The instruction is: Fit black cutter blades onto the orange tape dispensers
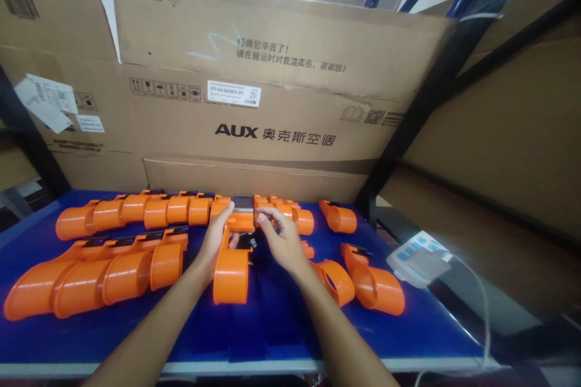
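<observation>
My left hand (216, 236) is closed around an orange plastic device (231, 277) with a dark flat screen (242, 203) at its top and a wide orange cup-like ring at its lower end. A small dark part (248, 242), perhaps a connector or cable, shows beneath the screen end. At the right edge of this device, my right hand (282, 236) has its thumb and fingers bent together; whatever lies between the fingertips is hidden. Just beyond both hands stand more orange ring pieces (302, 221) of the same kind.
Rows of similar orange pieces (82, 287) cover the left of the blue tabletop (272, 332), with several more (379, 290) at the right. A white power strip with a plug (420, 257) and cable sits at the right edge. Cardboard panels (290, 103) wall the back.
</observation>
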`<state>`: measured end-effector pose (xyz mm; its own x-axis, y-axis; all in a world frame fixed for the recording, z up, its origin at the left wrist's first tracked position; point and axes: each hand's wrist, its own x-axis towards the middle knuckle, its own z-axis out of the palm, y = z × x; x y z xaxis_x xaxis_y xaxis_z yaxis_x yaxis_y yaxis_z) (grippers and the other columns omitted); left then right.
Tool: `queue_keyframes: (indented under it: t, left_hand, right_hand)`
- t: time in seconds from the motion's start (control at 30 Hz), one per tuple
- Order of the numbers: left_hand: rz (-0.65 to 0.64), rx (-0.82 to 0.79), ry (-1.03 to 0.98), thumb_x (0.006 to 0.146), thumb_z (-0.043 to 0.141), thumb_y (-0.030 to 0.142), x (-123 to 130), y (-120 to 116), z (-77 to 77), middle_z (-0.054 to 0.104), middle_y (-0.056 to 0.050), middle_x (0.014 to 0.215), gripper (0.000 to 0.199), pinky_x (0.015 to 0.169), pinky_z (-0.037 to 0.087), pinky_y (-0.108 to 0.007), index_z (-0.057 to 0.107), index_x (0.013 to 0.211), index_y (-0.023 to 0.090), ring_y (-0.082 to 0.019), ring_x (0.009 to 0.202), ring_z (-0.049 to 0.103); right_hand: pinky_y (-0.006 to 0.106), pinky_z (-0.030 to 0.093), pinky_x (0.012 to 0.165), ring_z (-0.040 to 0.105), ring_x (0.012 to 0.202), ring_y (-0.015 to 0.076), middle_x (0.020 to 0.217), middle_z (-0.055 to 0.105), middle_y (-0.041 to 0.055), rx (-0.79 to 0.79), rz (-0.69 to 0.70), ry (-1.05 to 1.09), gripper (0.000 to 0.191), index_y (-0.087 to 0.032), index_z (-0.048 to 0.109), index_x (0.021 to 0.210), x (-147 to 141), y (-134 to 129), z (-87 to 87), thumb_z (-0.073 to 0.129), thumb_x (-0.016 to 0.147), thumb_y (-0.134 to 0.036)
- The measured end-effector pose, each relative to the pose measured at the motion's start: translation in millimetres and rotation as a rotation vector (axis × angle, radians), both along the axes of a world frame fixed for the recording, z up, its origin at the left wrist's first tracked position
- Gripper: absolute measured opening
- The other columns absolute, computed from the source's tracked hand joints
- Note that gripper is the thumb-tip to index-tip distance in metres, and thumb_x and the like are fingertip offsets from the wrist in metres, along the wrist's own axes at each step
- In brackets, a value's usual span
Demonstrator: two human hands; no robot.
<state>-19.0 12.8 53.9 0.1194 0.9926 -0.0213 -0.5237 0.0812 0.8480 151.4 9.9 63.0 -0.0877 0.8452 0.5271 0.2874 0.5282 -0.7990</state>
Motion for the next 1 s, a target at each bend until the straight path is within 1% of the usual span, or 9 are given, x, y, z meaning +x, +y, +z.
queue_keyframes:
  t: [0.1,0.2,0.27,0.37,0.43,0.57,0.67,0.83,1.0]
  left_hand:
    - [0.027,0.064,0.136,0.082,0.067,0.068,7,-4,-0.2,0.043,0.002,0.035,0.056,0.037,0.020,-0.024,0.056,0.058,0.019,-0.009,0.030,0.034]
    - [0.046,0.122,0.197,0.083,0.064,0.069,11,-9,1.6,0.043,0.003,0.037,0.055,0.038,0.021,-0.023,0.058,0.064,0.018,-0.008,0.032,0.033]
    - [0.044,0.122,0.206,0.083,0.064,0.071,12,-11,3.4,0.042,0.004,0.040,0.055,0.039,0.020,-0.023,0.058,0.067,0.018,-0.007,0.033,0.032]
    - [0.030,0.103,0.202,0.081,0.065,0.073,12,-13,5.7,0.042,0.006,0.044,0.056,0.038,0.020,-0.023,0.056,0.070,0.019,-0.006,0.033,0.033]
    - [0.024,0.117,0.197,0.079,0.068,0.073,13,-14,6.2,0.041,0.007,0.046,0.055,0.037,0.020,-0.022,0.056,0.072,0.019,-0.006,0.034,0.034]
    - [0.041,0.141,0.176,0.077,0.076,0.065,14,-12,5.2,0.041,0.009,0.050,0.049,0.037,0.020,-0.020,0.059,0.080,0.019,-0.005,0.036,0.033]
    - [0.057,0.129,0.160,0.075,0.081,0.059,13,-11,4.7,0.042,0.009,0.052,0.045,0.037,0.021,-0.018,0.062,0.084,0.019,-0.004,0.036,0.033]
    - [0.110,0.083,0.084,0.071,0.086,0.051,13,-12,8.8,0.039,0.010,0.050,0.043,0.037,0.021,-0.017,0.059,0.076,0.018,-0.004,0.036,0.034]
    - [0.150,0.082,0.081,0.072,0.086,0.049,11,-13,13.1,0.044,0.009,0.051,0.041,0.037,0.023,-0.017,0.060,0.079,0.018,-0.004,0.035,0.036]
  right_hand:
    - [0.036,0.055,0.083,0.070,0.092,0.0236,0.103,0.076,0.0056,-0.054,0.080,0.067,0.027,-0.022,0.072,0.110,-3,-1,0.4,0.062,0.097,-0.044]
    - [0.033,0.055,0.075,0.069,0.083,0.0220,0.098,0.076,0.0049,-0.091,0.109,0.096,0.029,-0.022,0.073,0.106,-5,-1,0.4,0.063,0.095,-0.046]
    - [0.032,0.053,0.069,0.067,0.077,0.0207,0.095,0.076,0.0047,-0.097,0.099,0.090,0.030,-0.021,0.074,0.104,-4,-1,0.4,0.064,0.095,-0.047]
    - [0.031,0.050,0.066,0.063,0.072,0.0192,0.091,0.076,0.0046,-0.075,0.041,0.073,0.030,-0.020,0.075,0.102,-3,0,0.0,0.066,0.092,-0.047]
    - [0.030,0.049,0.064,0.061,0.069,0.0181,0.090,0.076,0.0049,-0.064,0.013,0.078,0.030,-0.020,0.075,0.102,-2,0,-0.5,0.067,0.091,-0.047]
    - [0.030,0.049,0.065,0.062,0.072,0.0190,0.092,0.075,0.0053,-0.054,0.003,0.106,0.029,-0.020,0.075,0.100,-2,1,-0.8,0.067,0.091,-0.047]
    - [0.030,0.050,0.066,0.062,0.074,0.0196,0.090,0.073,0.0046,-0.038,-0.006,0.104,0.029,-0.021,0.073,0.099,-3,1,-0.7,0.064,0.092,-0.048]
    - [0.028,0.050,0.065,0.060,0.071,0.0181,0.083,0.067,0.0015,-0.029,-0.018,0.112,0.029,-0.022,0.067,0.098,-6,1,-0.7,0.058,0.096,-0.049]
    - [0.030,0.051,0.073,0.062,0.078,0.0188,0.086,0.066,0.0021,-0.001,-0.032,0.161,0.023,-0.022,0.064,0.096,-6,4,0.2,0.057,0.096,-0.044]
